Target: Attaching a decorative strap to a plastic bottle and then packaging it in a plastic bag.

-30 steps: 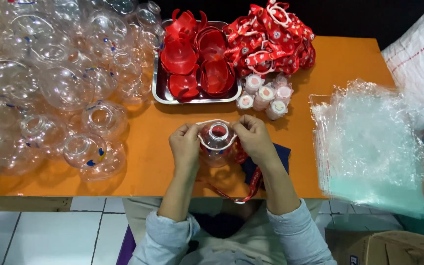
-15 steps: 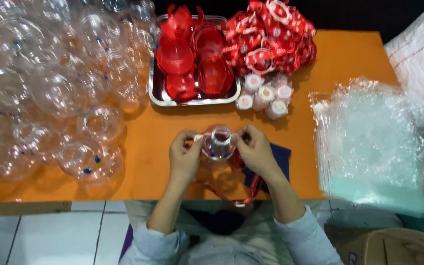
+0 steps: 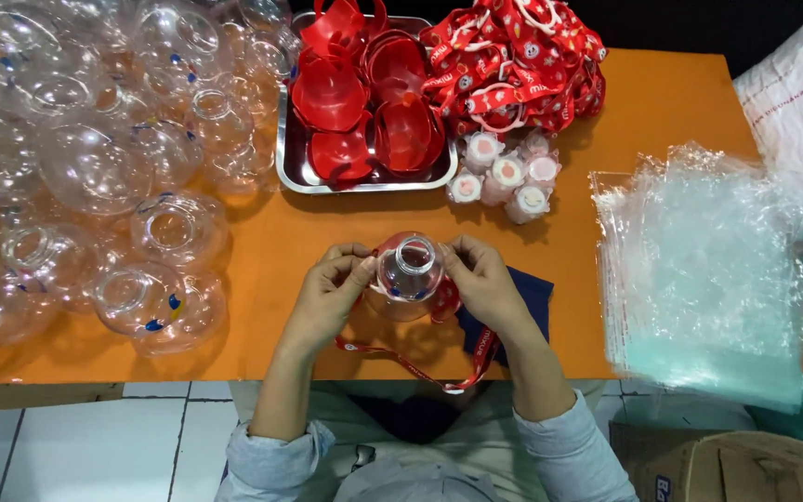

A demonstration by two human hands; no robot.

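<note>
A clear round plastic bottle (image 3: 408, 275) stands upright on the orange table (image 3: 262, 251) near its front edge, open neck toward me. My left hand (image 3: 332, 288) pinches it from the left and my right hand (image 3: 478, 284) from the right, both fingers at the neck. A red strap (image 3: 420, 364) is attached at the neck and loops down over the table's front edge between my forearms. A dark blue cloth (image 3: 522, 302) lies under my right hand.
Several clear round bottles (image 3: 95, 158) crowd the table's left side. A metal tray (image 3: 292, 158) of red caps stands at the back, with a heap of red straps (image 3: 522, 60) and small white-topped pieces (image 3: 504, 177) beside it. A stack of clear bags (image 3: 708, 270) lies right.
The bottle has been turned and lowered slightly, so its open neck now faces up between my fingers. Both hands stay at its neck with the red strap.
</note>
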